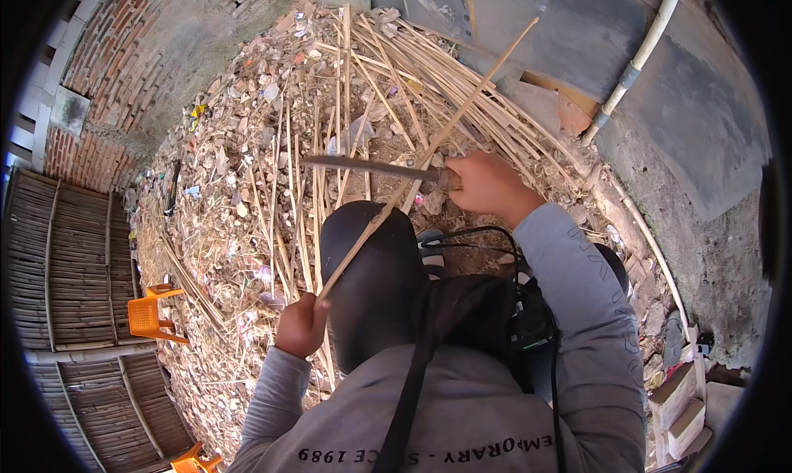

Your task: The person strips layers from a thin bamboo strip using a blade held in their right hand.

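Observation:
My left hand is closed around the near end of a long bamboo strip. The strip slants over my dark-clad left knee and reaches up to the far right. In my right hand is a machete, gripped by its handle, with its dark blade pointing left. The blade crosses the strip just beyond my knee; whether it touches or cuts into it, I cannot tell. Beneath, several loose strips lie lengthwise on the ground. A larger pile of bamboo strips rests at the far right.
Rubble and litter cover the ground. An orange plastic chair stands at left beside a woven bamboo wall. A pale pipe leans against the grey wall at right. A strapped black device hangs by my lap.

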`<state>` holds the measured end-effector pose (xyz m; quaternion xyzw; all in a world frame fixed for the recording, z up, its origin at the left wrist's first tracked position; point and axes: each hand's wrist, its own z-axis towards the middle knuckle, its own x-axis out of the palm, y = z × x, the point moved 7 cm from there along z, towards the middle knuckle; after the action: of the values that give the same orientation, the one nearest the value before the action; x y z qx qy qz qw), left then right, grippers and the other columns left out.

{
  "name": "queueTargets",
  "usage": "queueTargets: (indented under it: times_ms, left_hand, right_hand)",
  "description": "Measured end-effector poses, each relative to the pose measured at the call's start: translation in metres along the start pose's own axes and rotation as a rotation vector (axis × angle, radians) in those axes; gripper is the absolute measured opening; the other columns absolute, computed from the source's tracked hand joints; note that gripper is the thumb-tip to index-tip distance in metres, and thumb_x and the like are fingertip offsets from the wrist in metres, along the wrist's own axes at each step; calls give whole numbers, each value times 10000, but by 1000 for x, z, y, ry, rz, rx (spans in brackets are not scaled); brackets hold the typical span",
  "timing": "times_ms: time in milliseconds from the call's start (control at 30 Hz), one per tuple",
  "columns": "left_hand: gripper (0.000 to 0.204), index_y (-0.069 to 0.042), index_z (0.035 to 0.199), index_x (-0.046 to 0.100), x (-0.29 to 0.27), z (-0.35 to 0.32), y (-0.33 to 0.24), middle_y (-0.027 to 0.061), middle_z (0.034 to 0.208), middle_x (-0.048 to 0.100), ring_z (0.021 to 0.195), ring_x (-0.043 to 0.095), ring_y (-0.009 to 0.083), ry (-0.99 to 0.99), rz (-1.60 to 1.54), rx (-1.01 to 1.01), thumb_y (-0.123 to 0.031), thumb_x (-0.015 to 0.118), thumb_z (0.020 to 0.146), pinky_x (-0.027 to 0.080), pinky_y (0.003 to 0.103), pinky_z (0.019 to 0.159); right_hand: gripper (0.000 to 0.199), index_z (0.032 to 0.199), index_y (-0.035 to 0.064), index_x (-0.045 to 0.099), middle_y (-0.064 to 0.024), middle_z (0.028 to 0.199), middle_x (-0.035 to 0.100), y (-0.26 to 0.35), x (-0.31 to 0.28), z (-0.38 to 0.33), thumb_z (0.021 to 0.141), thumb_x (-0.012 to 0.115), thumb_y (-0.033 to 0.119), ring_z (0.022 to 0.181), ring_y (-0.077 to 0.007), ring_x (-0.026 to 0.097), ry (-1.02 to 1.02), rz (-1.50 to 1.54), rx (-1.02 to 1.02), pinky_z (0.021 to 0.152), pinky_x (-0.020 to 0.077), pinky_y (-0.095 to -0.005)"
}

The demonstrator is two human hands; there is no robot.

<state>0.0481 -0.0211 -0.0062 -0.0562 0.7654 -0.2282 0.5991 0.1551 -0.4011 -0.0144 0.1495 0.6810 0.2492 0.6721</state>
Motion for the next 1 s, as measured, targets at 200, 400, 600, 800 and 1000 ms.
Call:
queueTargets:
  times_ms: [200,400,600,800,1000]
  left_hand:
    - [435,1,774,521,-4,10,-6,241,622,550,595,575,461,38,-112,-1,-352,546,1027,424,506,541]
    - [462,1,770,522,-5,1,0,243,626,548,599,573,454,72,-75,-34,-377,524,1036,418,506,548]
    - [466,17,800,557,-7,5,-6,221,620,547,556,555,382,82,-157,-30,-379,523,1042,420,454,551]
    - [453,22,851,589,8,-6,17,154,622,539,570,521,235,138,-266,-93,-369,494,1060,425,403,569]
    - [462,4,847,584,14,-6,36,1,653,496,625,426,95,237,-536,-220,-385,481,1075,381,319,574]
  right_hand:
    - [367,1037,22,694,-235,811,669,-74,5,4,755,709,256,823,-420,668,-115,265,149,742,529,-482]
    - [373,1041,21,692,-220,809,670,-1,11,-1,763,731,266,780,-419,651,34,-7,-90,724,524,-473]
    - [341,1045,36,699,-196,840,697,-89,-13,2,772,719,240,782,-366,682,-112,240,165,730,531,-450]
    - [225,872,27,640,-186,784,664,-16,-11,1,771,705,218,760,-414,642,-4,10,-33,677,497,-494]
    - [343,998,30,680,-220,866,688,-124,-12,3,754,726,268,825,-410,668,-198,212,183,756,523,-469]
